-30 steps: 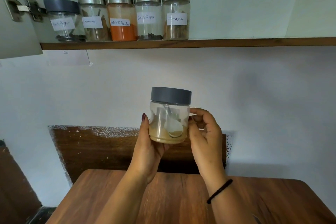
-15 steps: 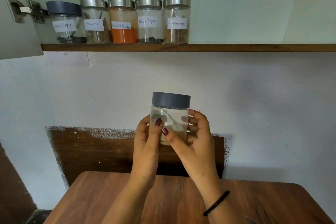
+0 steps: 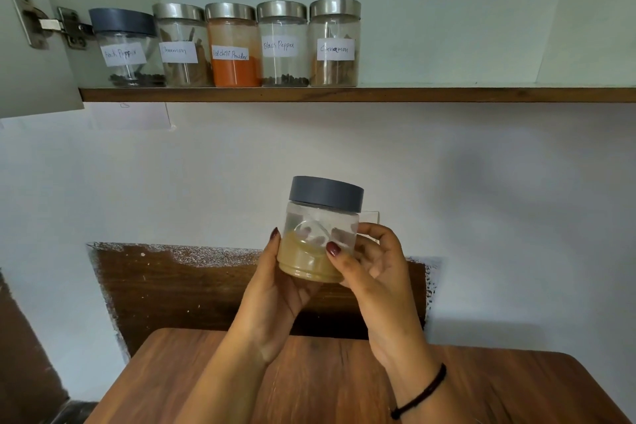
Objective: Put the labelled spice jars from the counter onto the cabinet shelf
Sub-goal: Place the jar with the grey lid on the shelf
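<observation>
While the cabinet shelf (image 3: 481, 95) runs across the far top of the view, the wooden surface (image 3: 309, 389) lies near and low. Five labelled jars (image 3: 234, 45) stand in a close row at the shelf's left end, and the steel-lidded cinnamon jar (image 3: 334, 43) is the rightmost of them. Between shelf and surface, in the air and well below the shelf, the spice jar (image 3: 318, 244) is held upright, with pale beige powder in its lower part. The left hand (image 3: 275, 289) cups it from the left and beneath, and the right hand (image 3: 378, 272) grips it from the right. The fingers (image 3: 339, 253) of both hands are wrapped round the jar. Its grey lid (image 3: 326, 193) is on, and no label shows on the near face.

This looks like the carry of the last jar, lifted but not yet shelved. The next move calls for raising it over the shelf's edge and setting it down just right of the cinnamon jar without nudging the row.
</observation>
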